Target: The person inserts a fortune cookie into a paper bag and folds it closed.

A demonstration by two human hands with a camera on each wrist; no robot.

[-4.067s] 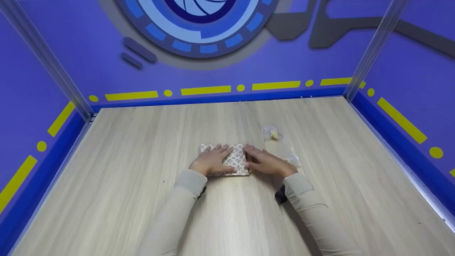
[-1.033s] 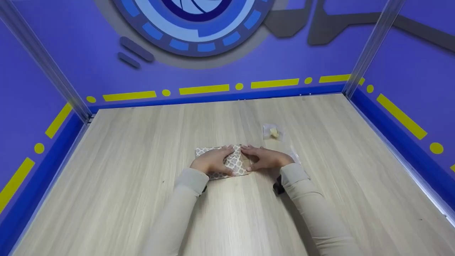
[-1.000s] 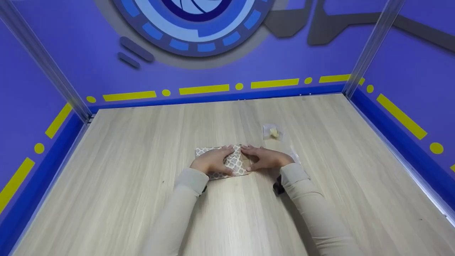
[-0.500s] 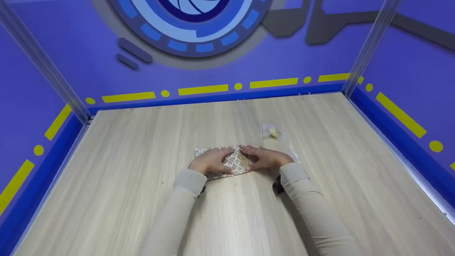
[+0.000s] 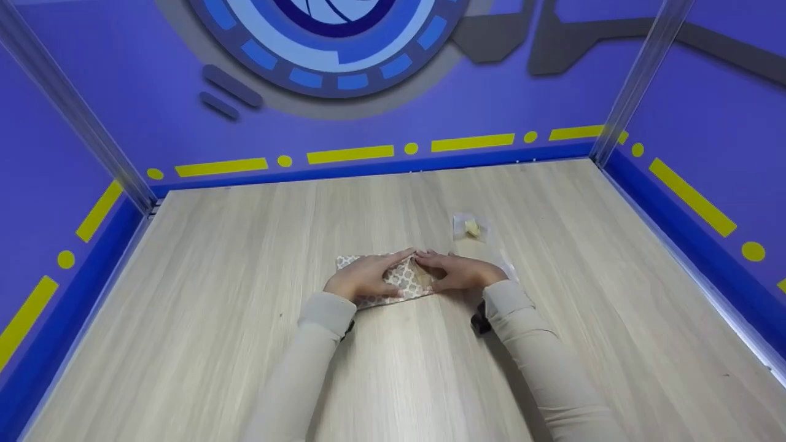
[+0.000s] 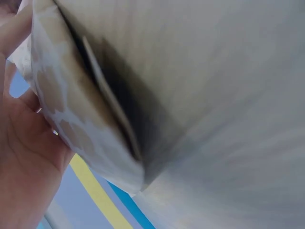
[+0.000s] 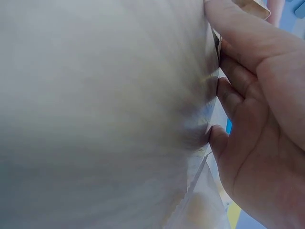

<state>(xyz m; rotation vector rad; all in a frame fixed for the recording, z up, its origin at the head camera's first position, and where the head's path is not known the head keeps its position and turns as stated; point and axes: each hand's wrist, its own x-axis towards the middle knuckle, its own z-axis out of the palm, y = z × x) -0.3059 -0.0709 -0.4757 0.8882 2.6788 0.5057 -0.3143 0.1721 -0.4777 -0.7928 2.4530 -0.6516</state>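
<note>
A white-and-tan patterned paper piece (image 5: 402, 279) lies on the wooden table between both hands, with a plain brown part showing at its right end. Across its left part rests the left hand (image 5: 367, 277), thumb and fingers spread apart. The right hand (image 5: 462, 272) touches the brown end, its fingertips close to those of the left. In the left wrist view the patterned paper (image 6: 71, 105) bulges up with an open slit beside a thin flap, next to the left palm (image 6: 28, 152). The right wrist view shows the right hand (image 7: 267, 105) with fingertips down at the table surface.
A small clear bag with a pale yellow thing (image 5: 471, 228) lies behind the right hand. Clear plastic (image 5: 508, 267) shows beside the right wrist. Blue-purple panels (image 5: 344, 132) stand around the table (image 5: 215, 307) at the back and sides.
Over the last seconds the paper has shifted slightly left and tilted, and its brown end has come into view. Just now the left fingertips moved right, up to the right hand's.
</note>
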